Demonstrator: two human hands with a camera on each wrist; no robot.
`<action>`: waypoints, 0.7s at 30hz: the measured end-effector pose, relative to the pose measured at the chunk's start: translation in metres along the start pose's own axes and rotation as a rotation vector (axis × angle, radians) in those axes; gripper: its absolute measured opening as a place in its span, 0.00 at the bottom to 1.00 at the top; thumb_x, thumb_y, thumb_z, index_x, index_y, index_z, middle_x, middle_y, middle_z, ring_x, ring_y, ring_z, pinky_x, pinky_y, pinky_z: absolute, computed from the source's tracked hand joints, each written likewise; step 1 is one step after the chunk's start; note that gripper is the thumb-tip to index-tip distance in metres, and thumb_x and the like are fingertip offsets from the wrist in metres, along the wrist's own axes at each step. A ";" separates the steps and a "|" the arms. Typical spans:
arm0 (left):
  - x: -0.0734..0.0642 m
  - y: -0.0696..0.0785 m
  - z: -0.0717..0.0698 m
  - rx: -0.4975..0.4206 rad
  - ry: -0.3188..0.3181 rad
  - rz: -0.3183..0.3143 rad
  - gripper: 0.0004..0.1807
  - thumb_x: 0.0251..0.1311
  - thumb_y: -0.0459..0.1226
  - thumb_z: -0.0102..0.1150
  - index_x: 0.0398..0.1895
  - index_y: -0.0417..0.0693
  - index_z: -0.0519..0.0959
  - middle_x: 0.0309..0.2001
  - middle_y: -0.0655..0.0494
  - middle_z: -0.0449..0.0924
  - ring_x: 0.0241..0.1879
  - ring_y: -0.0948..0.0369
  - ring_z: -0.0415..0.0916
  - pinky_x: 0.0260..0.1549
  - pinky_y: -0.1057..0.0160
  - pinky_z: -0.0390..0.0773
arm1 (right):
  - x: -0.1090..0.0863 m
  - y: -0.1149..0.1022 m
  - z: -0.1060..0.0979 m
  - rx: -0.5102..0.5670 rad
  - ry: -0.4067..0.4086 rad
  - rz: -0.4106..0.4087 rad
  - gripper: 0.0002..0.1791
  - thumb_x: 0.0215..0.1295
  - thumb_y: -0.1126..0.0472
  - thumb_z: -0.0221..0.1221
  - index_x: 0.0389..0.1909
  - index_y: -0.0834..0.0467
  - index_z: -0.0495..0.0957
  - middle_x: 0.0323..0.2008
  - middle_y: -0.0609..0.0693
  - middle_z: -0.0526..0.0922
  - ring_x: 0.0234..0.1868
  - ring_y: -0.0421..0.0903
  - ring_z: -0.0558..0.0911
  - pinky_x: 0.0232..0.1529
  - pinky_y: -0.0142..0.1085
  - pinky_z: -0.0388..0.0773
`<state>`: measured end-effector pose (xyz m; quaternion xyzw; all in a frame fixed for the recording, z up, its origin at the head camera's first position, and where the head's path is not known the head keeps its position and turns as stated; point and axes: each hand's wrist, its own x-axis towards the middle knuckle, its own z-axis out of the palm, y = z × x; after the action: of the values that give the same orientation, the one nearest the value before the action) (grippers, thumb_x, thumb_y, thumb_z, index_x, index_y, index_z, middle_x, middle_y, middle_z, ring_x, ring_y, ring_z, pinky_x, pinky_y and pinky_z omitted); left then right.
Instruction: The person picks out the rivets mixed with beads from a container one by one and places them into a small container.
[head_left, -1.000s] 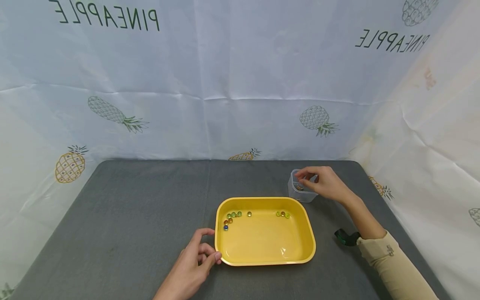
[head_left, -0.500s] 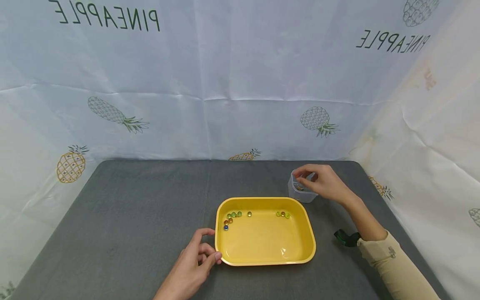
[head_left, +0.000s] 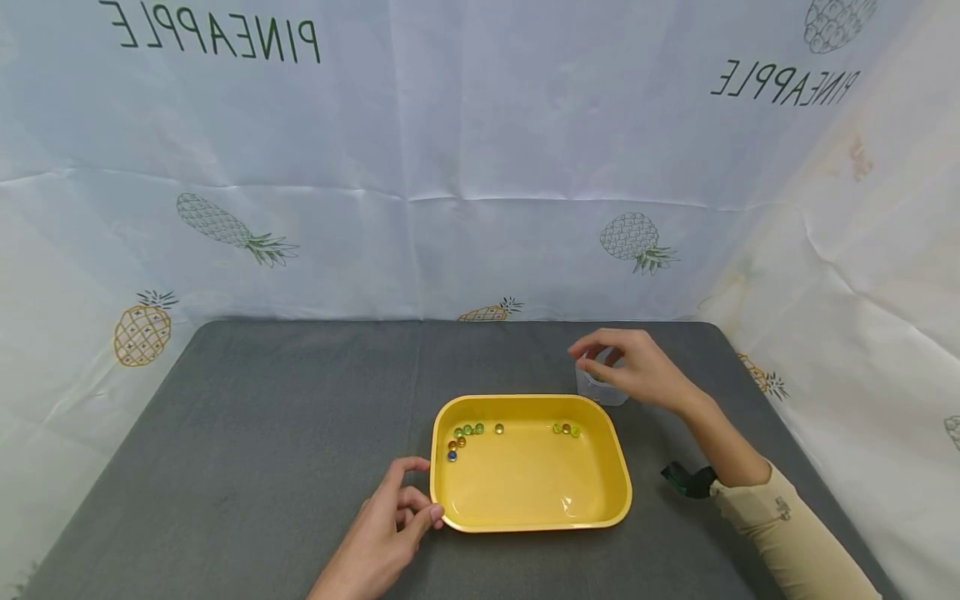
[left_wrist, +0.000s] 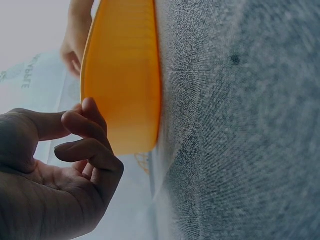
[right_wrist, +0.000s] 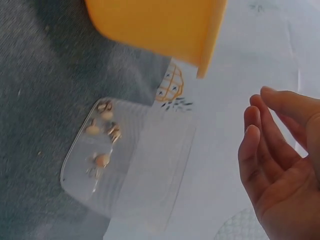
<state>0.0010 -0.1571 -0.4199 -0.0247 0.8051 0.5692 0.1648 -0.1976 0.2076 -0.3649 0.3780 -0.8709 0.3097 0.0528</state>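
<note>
My left hand point(head_left: 378, 525) holds the near-left corner of a shallow yellow tray point(head_left: 525, 492), thumb on the rim and bent fingers against its side. Marbles lie inside: green ones point(head_left: 468, 429), amber ones point(head_left: 461, 442) and a blue one point(head_left: 452, 456) at the left, yellow-green ones point(head_left: 575, 432) at the right. My right hand point(head_left: 637, 367) hovers over a clear plastic container point(head_left: 600, 392) behind the tray. Its thumb and fingers are bent, tips close together; whether anything small sits between them is hidden. Small tan and gold pieces point(right_wrist: 102, 160) lie in the container, seen in the right wrist view.
A grey cloth-covered table point(head_left: 285, 433) carries the tray and container. White pineapple-printed curtain point(head_left: 420, 167) hangs along the back and sides. A dark strap-like piece point(head_left: 690, 481) juts out beside the right wrist, next to a beige sleeve point(head_left: 780, 533).
My right hand has moved from inside the container's mouth leftward, its fingertips now past the container's left edge. My left hand, the tray and the marbles have stayed put.
</note>
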 end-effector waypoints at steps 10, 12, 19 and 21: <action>0.000 0.000 0.000 0.005 0.002 0.000 0.30 0.76 0.35 0.64 0.74 0.40 0.62 0.35 0.54 0.86 0.28 0.58 0.77 0.27 0.66 0.70 | 0.010 -0.015 0.009 0.063 -0.037 -0.049 0.14 0.69 0.68 0.72 0.52 0.52 0.89 0.44 0.48 0.93 0.42 0.36 0.86 0.42 0.32 0.86; -0.001 0.000 -0.001 0.006 0.002 0.001 0.30 0.76 0.35 0.64 0.73 0.39 0.62 0.35 0.54 0.86 0.29 0.57 0.77 0.27 0.66 0.70 | 0.012 -0.018 0.011 0.071 -0.049 -0.058 0.13 0.69 0.67 0.71 0.52 0.52 0.89 0.44 0.46 0.93 0.42 0.36 0.86 0.42 0.32 0.86; -0.001 0.000 0.000 0.003 0.000 0.009 0.30 0.76 0.36 0.65 0.74 0.39 0.62 0.35 0.53 0.86 0.28 0.58 0.77 0.27 0.66 0.71 | 0.020 -0.031 0.018 0.122 -0.120 -0.057 0.12 0.71 0.66 0.71 0.52 0.52 0.89 0.45 0.47 0.93 0.43 0.40 0.87 0.42 0.33 0.86; -0.001 -0.001 0.000 0.004 -0.001 0.011 0.30 0.76 0.36 0.65 0.74 0.39 0.62 0.35 0.54 0.86 0.28 0.58 0.76 0.27 0.66 0.70 | 0.022 -0.035 0.021 0.132 -0.148 -0.052 0.12 0.71 0.64 0.71 0.52 0.52 0.89 0.45 0.48 0.93 0.43 0.40 0.87 0.42 0.33 0.86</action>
<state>0.0023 -0.1573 -0.4200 -0.0197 0.8065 0.5683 0.1619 -0.1863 0.1636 -0.3569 0.4251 -0.8400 0.3361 -0.0287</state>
